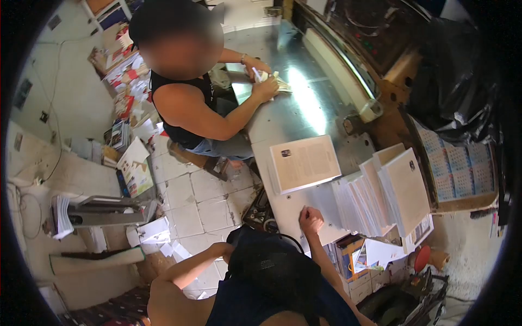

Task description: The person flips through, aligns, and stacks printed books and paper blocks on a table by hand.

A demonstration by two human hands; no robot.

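Note:
My right hand (311, 220) rests in a loose fist at the near edge of the metal table (283, 209), with nothing visible in it. Just beyond lies a squared stack of printed sheets (304, 163), its top page bearing text and a small picture. To the right of my fist, several thick paper stacks (364, 201) lean against each other. My left hand (222, 251) is at my waist beside a black item (266, 266) on my front; its fingers are mostly hidden.
Across the table, a co-worker (190, 103) handles a small bundle of papers (274, 81). A long pale bar (337, 70) of a machine runs along the table's back. A calendar (454, 160) and black plastic bag (454, 81) are at right. Paper scraps (130, 76) litter the left floor.

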